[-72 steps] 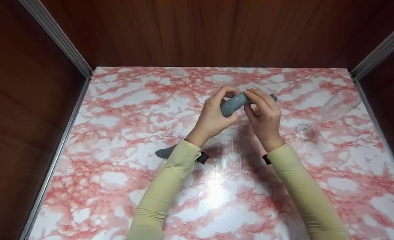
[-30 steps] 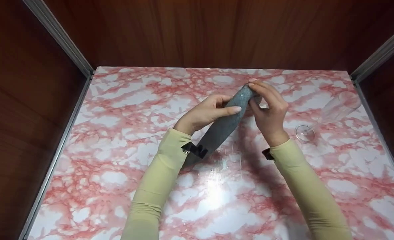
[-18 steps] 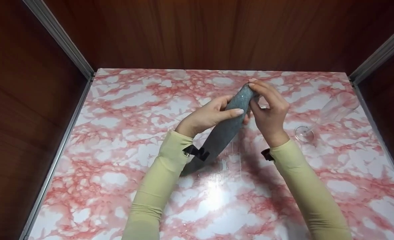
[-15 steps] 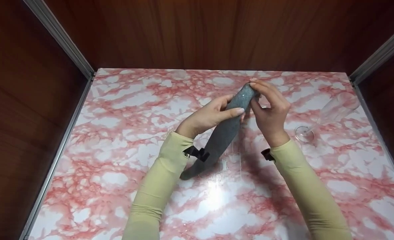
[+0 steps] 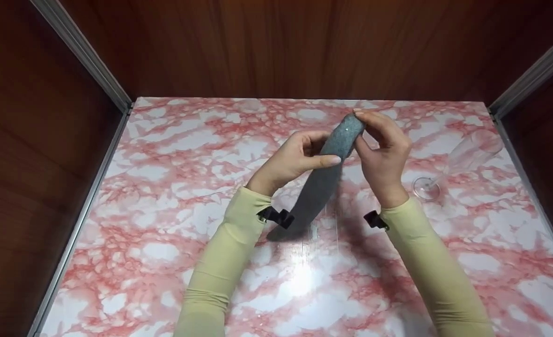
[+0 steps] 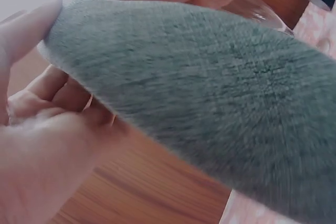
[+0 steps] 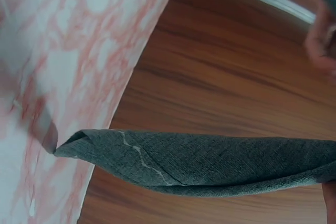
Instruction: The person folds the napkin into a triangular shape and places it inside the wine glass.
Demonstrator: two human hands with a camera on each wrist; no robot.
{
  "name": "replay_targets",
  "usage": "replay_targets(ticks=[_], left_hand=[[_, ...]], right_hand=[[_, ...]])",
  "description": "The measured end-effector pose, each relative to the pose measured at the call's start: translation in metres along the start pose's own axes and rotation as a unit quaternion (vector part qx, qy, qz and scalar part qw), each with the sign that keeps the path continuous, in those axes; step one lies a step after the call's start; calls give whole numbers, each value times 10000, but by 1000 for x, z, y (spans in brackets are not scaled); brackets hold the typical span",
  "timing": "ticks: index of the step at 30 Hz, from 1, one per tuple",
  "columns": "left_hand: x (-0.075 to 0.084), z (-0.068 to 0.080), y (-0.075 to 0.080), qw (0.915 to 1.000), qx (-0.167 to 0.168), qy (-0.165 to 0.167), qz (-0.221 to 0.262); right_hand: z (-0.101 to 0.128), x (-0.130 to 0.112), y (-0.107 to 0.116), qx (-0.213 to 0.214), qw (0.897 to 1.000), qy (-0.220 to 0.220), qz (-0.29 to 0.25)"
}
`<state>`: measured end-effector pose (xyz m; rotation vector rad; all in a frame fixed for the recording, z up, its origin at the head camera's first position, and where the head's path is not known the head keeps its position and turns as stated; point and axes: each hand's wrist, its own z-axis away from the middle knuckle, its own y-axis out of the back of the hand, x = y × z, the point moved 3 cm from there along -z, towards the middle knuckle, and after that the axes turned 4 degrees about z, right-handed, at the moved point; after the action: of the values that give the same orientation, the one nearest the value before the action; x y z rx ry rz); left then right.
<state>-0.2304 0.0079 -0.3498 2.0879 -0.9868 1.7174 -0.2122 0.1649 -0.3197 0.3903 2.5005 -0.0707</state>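
Sock (image 5: pixel 320 185): grey, held off the table (image 5: pixel 164 187) at centre, hanging from 1 o'clock down to 7 o'clock, lower tip just above or on the surface (cannot tell which). Right hand (image 5: pixel 384 150) pinches the upper end. Left hand (image 5: pixel 292 159) grips the sock just below that, thumb laid across the front. Both sleeves pale yellow, black strap at each wrist. Glass (image 5: pixel 459 159): clear, stemmed, lying on its side at 3 o'clock, apart from the hands. Wood walls surround the table.

Sock (image 5: pixel 320 180) held above table (image 5: pixel 164 187) centre, btwn both hands; glass (image 5: pixel 459 159) lying on table, far right.
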Motion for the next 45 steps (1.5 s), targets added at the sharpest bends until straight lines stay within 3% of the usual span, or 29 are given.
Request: replay_targets(ticks=[8, 13, 16, 22, 28, 33, 38, 45], left_hand=[[6, -1, -11, 9940, 595, -633, -669], [22, 4, -23, 9778, 1134, -1222, -1272], [25, 5, -27, 9737, 1343, -1347, -1256], [24, 5, -31, 9818, 1112, -1409, -622], [25, 7, -31, 9806, 1081, -1396, -849], [27, 9, -32, 9774, 1224, -1402, -1003], [26, 9, -32, 9725, 1347, -1460, -1220], [6, 4, -23, 9657, 1321, -1641, -1519]], right_hand=[[-1, 6, 0, -192, 9914, -1057, -741], [0, 7, 0, -301, 9816, -1530, -1105], [1, 11, 0, -345, 9758, -1703, -1327], [5, 25, 3, -516, 9666, -1845, -1705], [3, 23, 5, -874, 9590, -1781, -2026], [-2, 17, 5, -1160, 9605, -1665, -1904], [-4, 14, 4, -1151, 9618, -1865, -1639], [-4, 13, 3, -1029, 9585, -2081, -1655]])
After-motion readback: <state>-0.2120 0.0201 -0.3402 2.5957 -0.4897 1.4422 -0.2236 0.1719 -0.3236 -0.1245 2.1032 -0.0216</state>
